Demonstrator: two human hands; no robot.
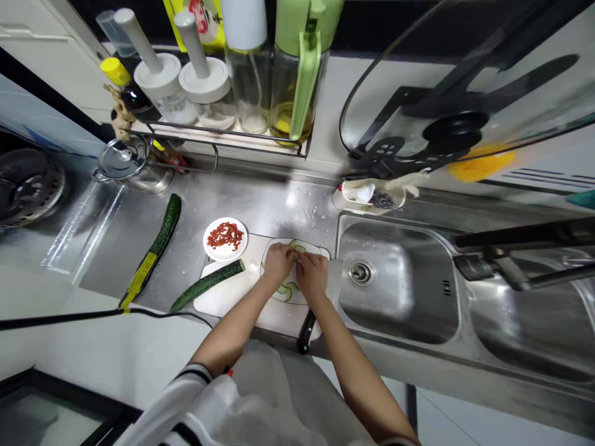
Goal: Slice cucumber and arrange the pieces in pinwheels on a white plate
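Above a white plate (297, 296) with a dark rim, my left hand (277, 263) and my right hand (312, 275) meet fingertip to fingertip. Both are closed in a pinch on a thin green cucumber slice (298, 250), partly hidden by the fingers. More curved cucumber slices (288, 291) lie on the plate below. A cut length of cucumber (207, 286) rests on the white cutting board (227, 297) left of my hands. By my right wrist lies a knife (307, 331), its black handle toward me and its broad blade beside the plate.
A small white plate (210, 249) holds red dried berries (225, 236). Farther left lies a cucumber (162, 238) with a yellow label. A steel pot (149, 176) stands behind it. The sink (395, 285) is on the right. Jars and an oil bottle (297, 80) fill the rack.
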